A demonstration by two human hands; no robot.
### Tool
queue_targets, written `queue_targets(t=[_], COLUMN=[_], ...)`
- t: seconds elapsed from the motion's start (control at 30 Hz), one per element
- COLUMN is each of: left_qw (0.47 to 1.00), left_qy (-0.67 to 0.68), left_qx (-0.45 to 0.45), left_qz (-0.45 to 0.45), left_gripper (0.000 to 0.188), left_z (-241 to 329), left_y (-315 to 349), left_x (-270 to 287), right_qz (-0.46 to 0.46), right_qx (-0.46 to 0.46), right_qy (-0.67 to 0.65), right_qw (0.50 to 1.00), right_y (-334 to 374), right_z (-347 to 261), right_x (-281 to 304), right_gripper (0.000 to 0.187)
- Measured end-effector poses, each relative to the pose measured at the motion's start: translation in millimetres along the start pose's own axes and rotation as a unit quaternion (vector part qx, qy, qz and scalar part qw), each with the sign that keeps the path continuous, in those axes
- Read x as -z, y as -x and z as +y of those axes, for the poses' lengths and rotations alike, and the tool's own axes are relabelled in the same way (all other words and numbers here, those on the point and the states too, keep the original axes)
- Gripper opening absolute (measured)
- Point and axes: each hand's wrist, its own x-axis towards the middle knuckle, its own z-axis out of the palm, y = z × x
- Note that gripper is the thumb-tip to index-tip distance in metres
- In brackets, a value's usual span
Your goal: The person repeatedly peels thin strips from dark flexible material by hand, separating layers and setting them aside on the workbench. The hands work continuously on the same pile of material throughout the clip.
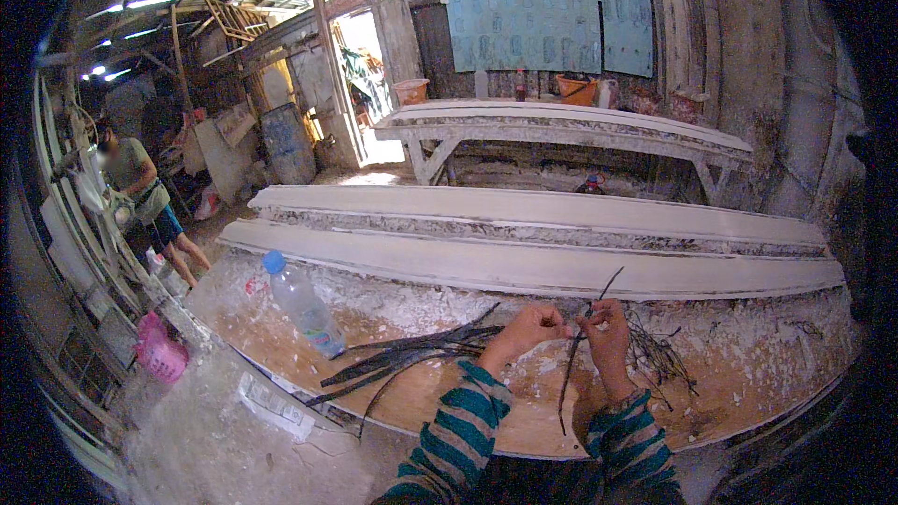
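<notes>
My right hand [609, 335] pinches a thin dark strip [567, 383], whose upper end sticks up past the fingers while its lower end hangs toward me. Close beside it on the left, my left hand [533, 329] has thumb and fingertips pressed together; whatever lies between them is too small to make out. A loose bundle of long dark strips [402, 353] lies on the wooden tabletop [524, 421], partly behind my left wrist. To the right of my right hand spreads a tangle of finer dark strands [655, 355].
Left of the bundle stands a clear plastic bottle [307, 309] with a blue cap. Two long white-coated boards [524, 254] run across the table's far side. Behind is a long white bench [561, 122]. A person [140, 182] stands at far left, near a pink bag [161, 348].
</notes>
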Motion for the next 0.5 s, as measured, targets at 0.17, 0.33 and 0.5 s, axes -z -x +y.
queue_targets(t=[0.17, 0.33, 0.5], left_qw=[0.992, 0.997, 0.984], left_qy=[0.078, 0.061, -0.027], left_qx=[0.011, -0.039, -0.005], left_qz=[-0.103, -0.029, 0.176], left_gripper=[0.019, 0.021, 0.020], left_z=[8, 4, -7], left_y=[8, 4, -3], left_x=[-11, -8, 4], right_qz=[-0.005, 0.006, 0.030], right_qx=[0.010, -0.009, 0.003], right_qy=[0.108, -0.119, -0.061], right_qw=[0.994, 0.993, 0.998], right_y=[-4, -17, -13], right_z=[16, 23, 27], right_x=[3, 7, 12], right_gripper=[0.026, 0.017, 0.009])
